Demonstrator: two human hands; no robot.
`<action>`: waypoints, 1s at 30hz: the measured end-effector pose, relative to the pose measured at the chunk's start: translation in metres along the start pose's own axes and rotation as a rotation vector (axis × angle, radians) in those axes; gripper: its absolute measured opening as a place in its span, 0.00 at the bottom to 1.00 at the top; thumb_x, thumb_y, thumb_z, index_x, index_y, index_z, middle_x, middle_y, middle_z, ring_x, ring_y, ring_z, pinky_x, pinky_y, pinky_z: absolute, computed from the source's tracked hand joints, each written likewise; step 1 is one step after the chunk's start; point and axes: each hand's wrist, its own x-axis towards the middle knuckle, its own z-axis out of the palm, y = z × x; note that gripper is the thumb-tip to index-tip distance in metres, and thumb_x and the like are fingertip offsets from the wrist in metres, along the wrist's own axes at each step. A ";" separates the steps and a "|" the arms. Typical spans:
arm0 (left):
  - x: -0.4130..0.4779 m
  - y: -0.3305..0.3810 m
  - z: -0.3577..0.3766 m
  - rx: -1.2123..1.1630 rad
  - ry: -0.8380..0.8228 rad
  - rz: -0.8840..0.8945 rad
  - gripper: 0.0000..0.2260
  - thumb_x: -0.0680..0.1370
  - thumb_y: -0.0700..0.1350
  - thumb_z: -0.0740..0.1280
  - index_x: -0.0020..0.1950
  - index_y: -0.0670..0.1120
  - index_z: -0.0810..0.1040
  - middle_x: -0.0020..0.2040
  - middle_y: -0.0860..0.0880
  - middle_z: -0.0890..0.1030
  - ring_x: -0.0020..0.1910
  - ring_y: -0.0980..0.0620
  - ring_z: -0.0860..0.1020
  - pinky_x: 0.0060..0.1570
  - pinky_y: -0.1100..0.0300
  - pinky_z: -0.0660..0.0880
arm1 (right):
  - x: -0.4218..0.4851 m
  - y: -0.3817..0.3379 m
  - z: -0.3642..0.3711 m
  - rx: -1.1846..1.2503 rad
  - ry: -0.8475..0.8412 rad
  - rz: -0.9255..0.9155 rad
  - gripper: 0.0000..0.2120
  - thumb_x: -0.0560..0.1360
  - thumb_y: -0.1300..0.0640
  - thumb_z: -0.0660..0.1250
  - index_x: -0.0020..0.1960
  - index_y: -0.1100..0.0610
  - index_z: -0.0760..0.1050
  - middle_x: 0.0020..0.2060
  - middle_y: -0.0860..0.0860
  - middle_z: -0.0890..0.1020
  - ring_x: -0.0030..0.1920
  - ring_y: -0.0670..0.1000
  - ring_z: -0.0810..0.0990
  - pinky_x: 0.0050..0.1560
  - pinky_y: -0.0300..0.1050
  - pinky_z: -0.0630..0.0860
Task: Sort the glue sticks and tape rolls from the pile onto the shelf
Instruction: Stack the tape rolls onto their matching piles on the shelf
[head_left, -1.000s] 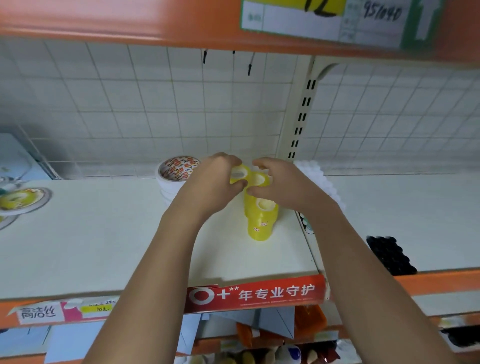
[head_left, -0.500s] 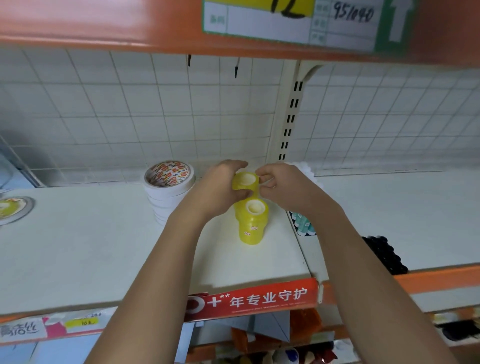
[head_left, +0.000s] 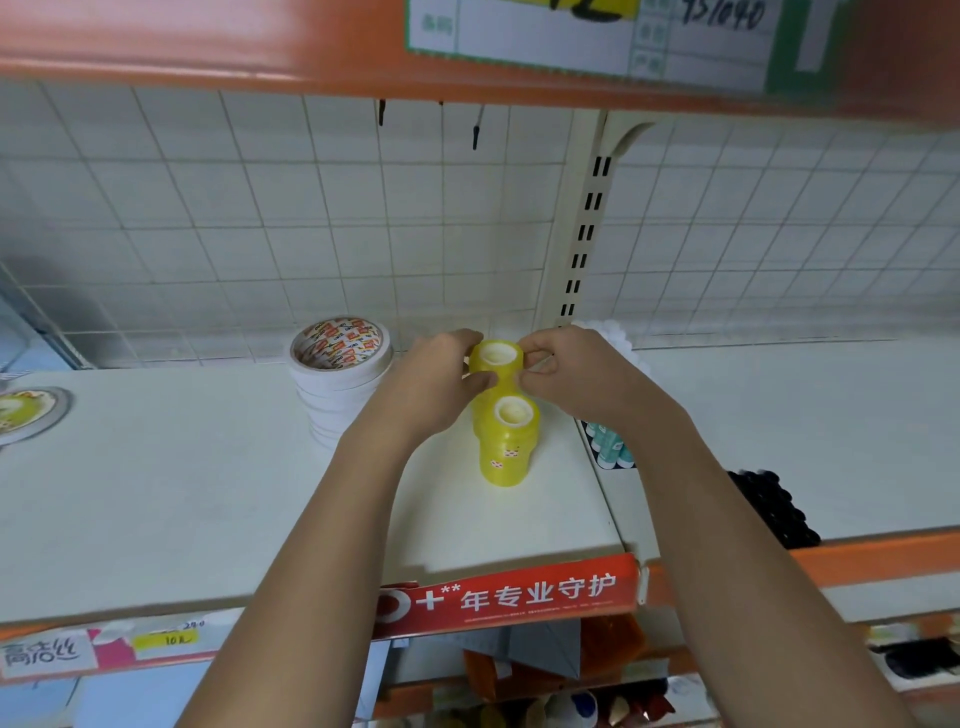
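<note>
Both hands were grasping one yellow tape roll (head_left: 495, 357), held just behind and above the front yellow stack (head_left: 506, 447) that stood upright on the shelf (head_left: 156, 493). The left hand (head_left: 436, 379) pinched the roll's left wall and the right hand (head_left: 576, 371) its right wall, thumbs low and fingers curled over the rim. More yellow showed under the roll, probably a second column behind the front stack. Whether the roll already rested on it could not be told.

The roll looked light and stiff, with a hollow core and a glossy, rather slippery outer face. A hold across the outer wall, as here, or a finger in the core, should serve. The tall, narrow front stack would likely topple at a nudge.

A white tape stack (head_left: 340, 384) stood left of the front stack, teal packs (head_left: 609, 448) just right of it, and black items (head_left: 774, 512) further right.
</note>
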 end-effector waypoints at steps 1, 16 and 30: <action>-0.002 0.000 0.000 0.005 0.006 0.006 0.16 0.75 0.48 0.71 0.59 0.42 0.76 0.53 0.46 0.82 0.50 0.46 0.80 0.50 0.48 0.77 | -0.001 0.001 0.001 -0.025 0.015 -0.003 0.09 0.73 0.57 0.69 0.51 0.60 0.81 0.39 0.53 0.81 0.36 0.35 0.73 0.31 0.20 0.64; -0.056 -0.003 0.021 0.116 -0.081 -0.072 0.16 0.74 0.44 0.71 0.60 0.42 0.77 0.55 0.43 0.80 0.52 0.44 0.79 0.50 0.54 0.75 | -0.055 0.013 0.022 -0.027 0.020 0.124 0.14 0.77 0.61 0.61 0.62 0.55 0.76 0.49 0.49 0.79 0.44 0.49 0.79 0.45 0.46 0.79; -0.047 -0.008 0.044 0.047 -0.116 -0.147 0.08 0.74 0.44 0.70 0.49 0.40 0.80 0.47 0.42 0.82 0.45 0.42 0.79 0.47 0.48 0.77 | -0.046 0.011 0.054 -0.011 -0.102 0.138 0.09 0.71 0.60 0.71 0.48 0.65 0.79 0.44 0.59 0.83 0.47 0.58 0.80 0.48 0.54 0.77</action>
